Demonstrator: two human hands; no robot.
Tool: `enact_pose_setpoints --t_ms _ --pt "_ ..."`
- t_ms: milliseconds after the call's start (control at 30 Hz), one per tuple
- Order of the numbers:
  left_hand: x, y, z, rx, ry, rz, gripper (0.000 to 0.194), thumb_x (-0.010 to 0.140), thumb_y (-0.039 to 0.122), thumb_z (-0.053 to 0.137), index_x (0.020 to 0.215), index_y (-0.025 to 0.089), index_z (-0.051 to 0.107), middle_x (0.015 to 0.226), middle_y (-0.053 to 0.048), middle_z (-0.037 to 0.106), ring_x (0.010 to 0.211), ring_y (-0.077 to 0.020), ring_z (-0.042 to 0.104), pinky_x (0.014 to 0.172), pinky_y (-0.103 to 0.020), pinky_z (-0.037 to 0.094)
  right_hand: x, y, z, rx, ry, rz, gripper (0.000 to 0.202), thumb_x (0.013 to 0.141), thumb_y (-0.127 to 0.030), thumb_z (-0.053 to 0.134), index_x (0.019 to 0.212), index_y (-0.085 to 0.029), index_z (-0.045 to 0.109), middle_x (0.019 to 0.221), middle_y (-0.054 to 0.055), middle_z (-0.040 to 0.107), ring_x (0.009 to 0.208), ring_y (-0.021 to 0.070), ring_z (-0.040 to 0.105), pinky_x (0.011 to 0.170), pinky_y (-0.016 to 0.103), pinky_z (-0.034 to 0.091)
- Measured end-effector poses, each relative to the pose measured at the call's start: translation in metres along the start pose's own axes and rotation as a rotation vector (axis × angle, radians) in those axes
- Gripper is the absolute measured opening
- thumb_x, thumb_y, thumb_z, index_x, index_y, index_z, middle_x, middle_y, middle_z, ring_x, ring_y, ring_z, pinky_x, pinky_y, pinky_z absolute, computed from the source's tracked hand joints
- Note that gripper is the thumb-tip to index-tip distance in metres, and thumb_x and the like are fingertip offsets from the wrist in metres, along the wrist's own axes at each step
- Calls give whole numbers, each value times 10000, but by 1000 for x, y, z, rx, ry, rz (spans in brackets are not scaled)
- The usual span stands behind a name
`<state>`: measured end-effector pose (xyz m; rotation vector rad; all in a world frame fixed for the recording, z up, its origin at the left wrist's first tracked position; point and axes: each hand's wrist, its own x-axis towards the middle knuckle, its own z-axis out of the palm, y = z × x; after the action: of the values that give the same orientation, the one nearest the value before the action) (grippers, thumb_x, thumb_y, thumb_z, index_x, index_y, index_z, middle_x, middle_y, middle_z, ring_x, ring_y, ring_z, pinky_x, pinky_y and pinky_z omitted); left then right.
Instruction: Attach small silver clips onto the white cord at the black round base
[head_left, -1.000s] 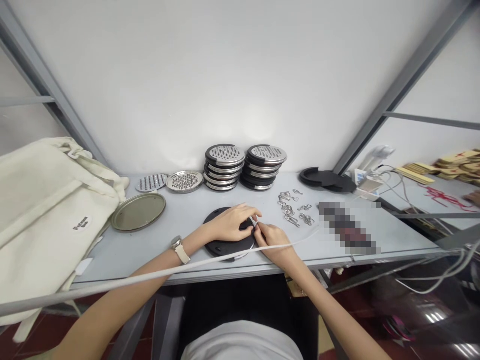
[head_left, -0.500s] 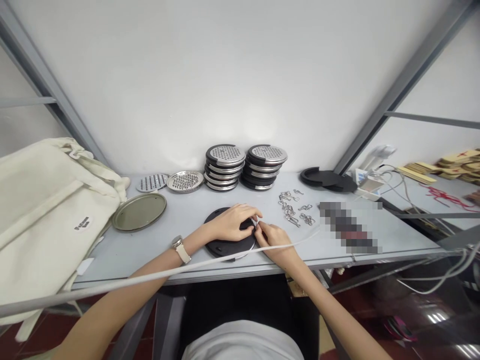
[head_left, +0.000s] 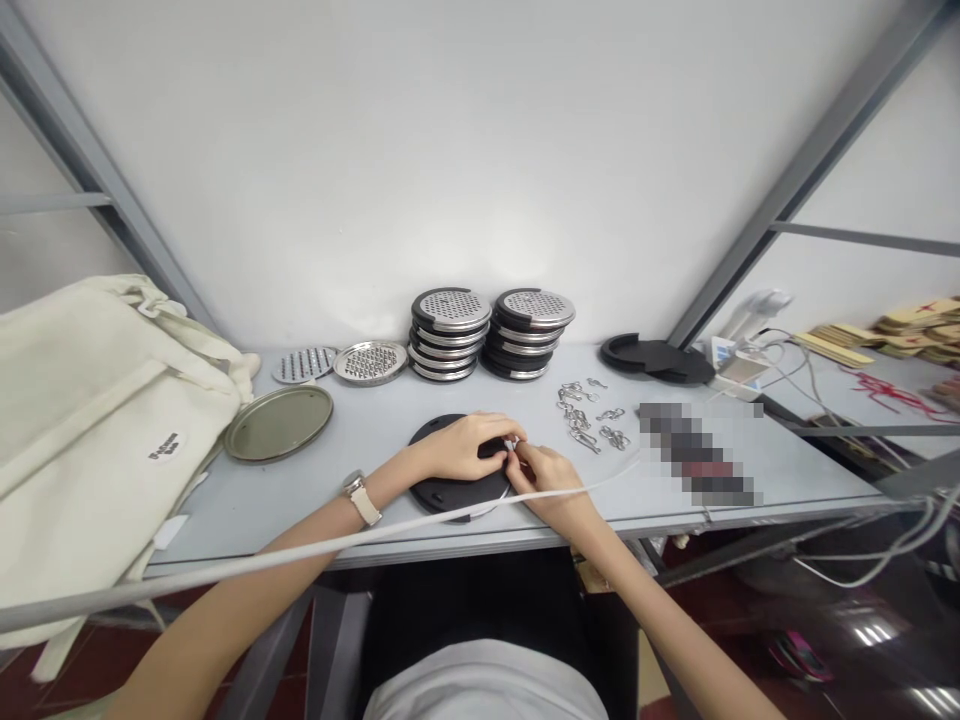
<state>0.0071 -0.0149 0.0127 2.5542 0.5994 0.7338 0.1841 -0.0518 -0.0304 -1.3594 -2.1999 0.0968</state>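
A black round disc [head_left: 442,493] with a silver edge at its lower right lies flat near the table's front. Across its top rests my left hand [head_left: 469,448], closed, its thumb and fingers pinching at the disc's right rim. Fingertips of my right hand [head_left: 546,480] meet them there, also closed in a pinch. Something small and shiny shows between the fingertips, too small to name. Right of the hands lie several small metal clasps [head_left: 577,418]. Behind the disc stand two stacks of round graters, the left stack [head_left: 450,335] and the right stack [head_left: 531,330], with black holders.
A greenish round lid [head_left: 279,424] and two loose grater plates [head_left: 370,362] lie at left, beside a cream bag [head_left: 97,420]. Black round pieces [head_left: 656,358] and a power strip [head_left: 739,375] sit at right. A white cable [head_left: 420,530] crosses before my forearms.
Both hands stay at the disc's right rim. My fingertips shift slightly, the right ones edging a little left; everything else stays put.
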Motion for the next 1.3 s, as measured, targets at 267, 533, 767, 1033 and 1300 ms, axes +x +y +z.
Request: enact_pose_setpoints --t_ms 267,533,767,1033,1300 --pt "0 -2 1 13 5 16 317 807 99 509 1108 187 559 1053 -63 632 965 -184 581 890 -318 439 0 1 2 -24 17 -16 198 861 -231 418 713 -171 536 595 30 574 551 150 525 548 245 342" --pt "-1 -2 0 33 -12 42 345 820 100 493 1147 193 557 1086 -61 637 1002 -186 576 921 -319 422 -1 1 4 -113 61 -24 195 853 -222 431 723 -159 562 612 54 600 607 177 549 598 263 358" --pt "-1 -2 0 17 3 40 383 812 91 502 1172 207 556 1116 -52 633 1026 -178 579 935 -306 426 -1 1 4 -117 48 -29 202 857 -222 428 757 -152 590 624 55 618 605 174 562 596 258 360" --pt "-1 -3 0 11 0 39 366 811 92 505 1156 199 562 1104 -52 637 1012 -175 582 927 -301 430 -2 1 6 -151 84 -46 210 855 -219 428 729 -149 580 596 53 606 581 174 556 579 264 347" --pt "-1 -3 0 7 -6 39 371 810 90 508 1159 202 562 1092 -53 643 997 -178 588 918 -303 433 -2 2 6 -148 102 -50 209 849 -223 442 698 -159 573 576 40 589 563 163 540 569 256 335"
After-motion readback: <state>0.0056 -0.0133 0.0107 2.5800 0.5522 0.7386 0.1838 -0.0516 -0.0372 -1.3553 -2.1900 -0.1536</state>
